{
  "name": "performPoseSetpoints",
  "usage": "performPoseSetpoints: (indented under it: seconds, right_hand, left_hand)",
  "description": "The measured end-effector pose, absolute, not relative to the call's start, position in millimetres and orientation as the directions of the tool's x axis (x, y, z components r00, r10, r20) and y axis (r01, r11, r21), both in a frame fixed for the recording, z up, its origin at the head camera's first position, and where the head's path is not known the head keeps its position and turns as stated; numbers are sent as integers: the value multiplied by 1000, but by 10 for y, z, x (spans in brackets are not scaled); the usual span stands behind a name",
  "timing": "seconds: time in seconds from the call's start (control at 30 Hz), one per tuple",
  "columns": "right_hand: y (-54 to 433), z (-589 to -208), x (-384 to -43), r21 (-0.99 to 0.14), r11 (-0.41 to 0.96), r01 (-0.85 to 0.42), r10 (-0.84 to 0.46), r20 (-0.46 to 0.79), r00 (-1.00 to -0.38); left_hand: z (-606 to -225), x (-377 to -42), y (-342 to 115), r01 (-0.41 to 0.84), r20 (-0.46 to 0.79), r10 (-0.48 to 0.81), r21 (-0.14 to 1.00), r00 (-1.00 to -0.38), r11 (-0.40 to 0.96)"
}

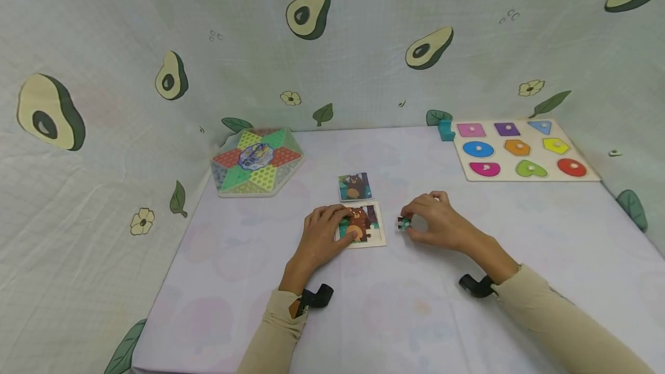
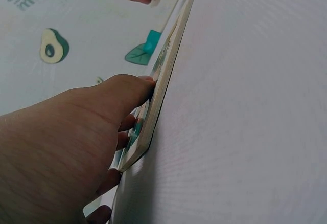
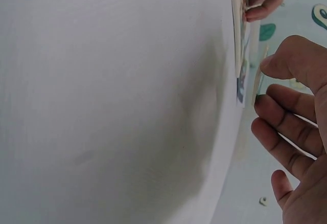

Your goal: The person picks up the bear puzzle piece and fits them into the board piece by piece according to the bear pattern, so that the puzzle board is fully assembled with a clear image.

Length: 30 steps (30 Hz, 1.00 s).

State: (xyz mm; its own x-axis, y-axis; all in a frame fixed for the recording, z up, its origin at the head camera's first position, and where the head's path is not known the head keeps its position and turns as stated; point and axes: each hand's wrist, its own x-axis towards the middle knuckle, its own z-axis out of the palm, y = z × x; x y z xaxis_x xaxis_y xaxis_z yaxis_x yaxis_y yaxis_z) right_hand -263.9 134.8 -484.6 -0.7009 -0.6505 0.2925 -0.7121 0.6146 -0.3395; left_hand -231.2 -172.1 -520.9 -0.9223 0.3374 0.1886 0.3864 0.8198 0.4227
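Observation:
My left hand [image 1: 323, 234] rests on the left part of a small framed bear puzzle [image 1: 372, 229], with its thumb and some fingertips on the picture. In the left wrist view the thumb presses near the edge of the pale wooden puzzle board [image 2: 166, 75]. To the right, my right hand [image 1: 439, 221] pinches a small green and dark puzzle piece [image 1: 403, 223] between thumb and fingers, apart from the board. The right wrist view shows that piece [image 3: 259, 81] edge-on at the fingertips. A square bear picture card [image 1: 355, 187] lies just beyond the board.
At the back left lies a hexagonal game board [image 1: 286, 175] with colored triangles. A wooden shape board [image 1: 499, 175] with knobbed colored pieces lies at the back right, a teal block [image 1: 445, 130] at its left corner. An avocado-print cloth [image 1: 363, 85] hangs behind the table [image 1: 405, 316].

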Motion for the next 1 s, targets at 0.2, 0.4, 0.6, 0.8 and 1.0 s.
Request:
performPoseSetpoints:
  seconds: [0.2, 0.4, 0.6, 0.8, 1.0]
  right_hand:
    - [1279, -4869, -2627, -335, 597, -729, -660, 313, -684]
    - [1207, -4903, -2644, -323, 569, -756, -673, 346, -654]
    - [1189, -4877, -2666, -314, 614, -724, -656, 309, -689]
    - [1212, -4878, -2679, -321, 679, -660, -626, 217, -749]
    - [1197, -4925, -2719, -310, 703, -640, -624, 164, -764]
  left_hand:
    - [-5215, -2314, -1729, 384, 183, 337, 416, -923, 824]
    - [-5226, -2324, -1728, 382, 175, 339, 415, -924, 826]
    - [-5227, -2339, -1718, 369, 151, 336, 405, -930, 837]
    - [-5216, -2337, -1720, 368, 150, 336, 409, -930, 835]
    - [-5230, -2329, -1732, 379, 166, 341, 412, -925, 829]
